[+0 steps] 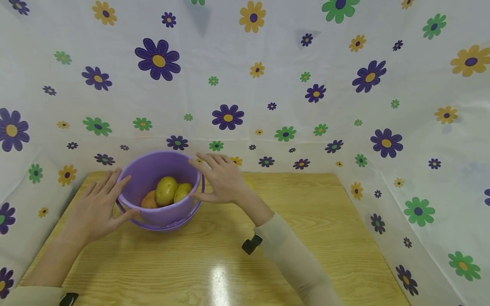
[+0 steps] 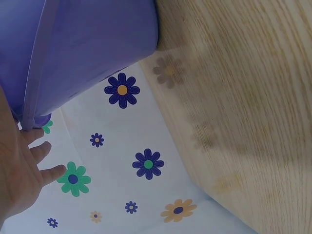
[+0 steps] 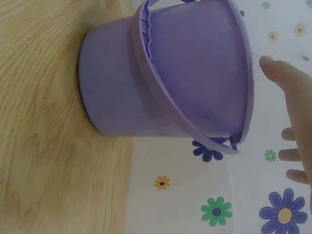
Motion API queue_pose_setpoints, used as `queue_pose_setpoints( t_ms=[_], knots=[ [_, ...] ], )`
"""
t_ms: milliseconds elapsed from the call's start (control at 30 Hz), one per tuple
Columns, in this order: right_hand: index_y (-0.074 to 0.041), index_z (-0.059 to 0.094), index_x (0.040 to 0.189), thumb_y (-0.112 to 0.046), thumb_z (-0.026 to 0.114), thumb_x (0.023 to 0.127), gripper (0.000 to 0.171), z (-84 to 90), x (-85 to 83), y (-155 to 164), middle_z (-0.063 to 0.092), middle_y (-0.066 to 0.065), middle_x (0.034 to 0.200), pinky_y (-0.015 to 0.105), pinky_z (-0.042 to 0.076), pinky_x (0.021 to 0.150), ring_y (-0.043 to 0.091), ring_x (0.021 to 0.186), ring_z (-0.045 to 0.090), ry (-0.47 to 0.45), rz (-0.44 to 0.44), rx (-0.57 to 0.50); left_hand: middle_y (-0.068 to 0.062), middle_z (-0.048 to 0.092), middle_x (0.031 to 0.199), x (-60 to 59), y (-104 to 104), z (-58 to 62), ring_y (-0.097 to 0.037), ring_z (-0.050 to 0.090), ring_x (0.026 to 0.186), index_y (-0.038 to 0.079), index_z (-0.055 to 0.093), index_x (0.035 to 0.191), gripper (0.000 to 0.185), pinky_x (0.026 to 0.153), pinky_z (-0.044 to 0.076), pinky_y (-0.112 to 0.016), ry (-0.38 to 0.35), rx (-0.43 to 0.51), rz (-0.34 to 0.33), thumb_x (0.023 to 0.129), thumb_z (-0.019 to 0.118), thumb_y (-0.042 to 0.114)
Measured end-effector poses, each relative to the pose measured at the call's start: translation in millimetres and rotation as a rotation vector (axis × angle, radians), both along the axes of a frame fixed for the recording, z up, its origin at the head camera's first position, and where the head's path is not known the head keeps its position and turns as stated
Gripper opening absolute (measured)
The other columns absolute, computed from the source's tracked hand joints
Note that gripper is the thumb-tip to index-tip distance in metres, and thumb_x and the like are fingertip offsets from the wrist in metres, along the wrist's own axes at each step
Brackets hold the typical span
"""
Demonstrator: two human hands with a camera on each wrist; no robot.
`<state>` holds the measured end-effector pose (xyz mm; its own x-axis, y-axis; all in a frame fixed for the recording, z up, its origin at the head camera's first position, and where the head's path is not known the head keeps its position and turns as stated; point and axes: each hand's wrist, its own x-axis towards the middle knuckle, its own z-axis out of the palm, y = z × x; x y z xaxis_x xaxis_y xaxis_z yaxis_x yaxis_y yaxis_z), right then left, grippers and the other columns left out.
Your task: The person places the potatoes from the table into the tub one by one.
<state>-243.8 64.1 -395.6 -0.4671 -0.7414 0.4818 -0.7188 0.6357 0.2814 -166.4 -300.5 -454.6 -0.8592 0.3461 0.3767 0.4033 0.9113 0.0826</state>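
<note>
A purple bucket (image 1: 160,193) stands upright on the wooden table (image 1: 237,255), near the table's far left corner, with its handle (image 1: 168,225) folded down around the front of the wall. Inside the bucket lie three potatoes: a large yellow-green potato (image 1: 166,191) in the middle, a smaller yellow-green one (image 1: 182,191) to its right, and a brownish one (image 1: 148,199) to its left, all touching one another. The left hand (image 1: 97,206) lies against the left side of the bucket, fingers extended along the rim and thumb reaching toward the front wall; its grip is released, with no finger curled around the bucket. The right hand (image 1: 222,176) is placed at the right side of the rim, fingers straight and spread, thumb pointing toward the wall; its grip is likewise released. In the right wrist view the fingers (image 3: 292,80) stand just beside the rim with a gap visible. A white cloth with flower print (image 1: 268,85) covers the walls behind and beside the table.
</note>
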Motion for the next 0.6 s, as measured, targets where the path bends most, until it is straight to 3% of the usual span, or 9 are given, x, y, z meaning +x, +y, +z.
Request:
queue_pose_setpoints(
  t_ms=[300, 600],
  knots=[
    [-0.017, 0.052, 0.154, -0.08, 0.069, 0.08, 0.098, -16.4, -2.2, 16, 0.061, 0.01, 0.152, 0.042, 0.055, 0.111, 0.028, 0.135, 0.063, 0.003, -0.003, -0.079, -0.017, 0.016, 0.178, -0.1, 0, 1.7, -0.042, 0.02, 0.164, 0.008, 0.035, 0.164, 0.098, 0.122, 0.029, -0.072, -0.009, 0.013, 0.001, 0.091, 0.068, 0.064],
    [-0.016, 0.05, 0.155, -0.075, 0.069, 0.083, 0.096, -31.7, -3.1, 35, 0.058, 0.011, 0.155, 0.045, 0.057, 0.105, 0.03, 0.134, 0.062, -0.067, -0.05, -0.082, -0.016, 0.013, 0.179, 0.0, 0, 1.6, -0.041, 0.019, 0.165, 0.007, 0.034, 0.165, 0.097, 0.123, 0.029, -0.073, -0.003, 0.004, 0.0, 0.093, 0.067, 0.064]
  ],
)
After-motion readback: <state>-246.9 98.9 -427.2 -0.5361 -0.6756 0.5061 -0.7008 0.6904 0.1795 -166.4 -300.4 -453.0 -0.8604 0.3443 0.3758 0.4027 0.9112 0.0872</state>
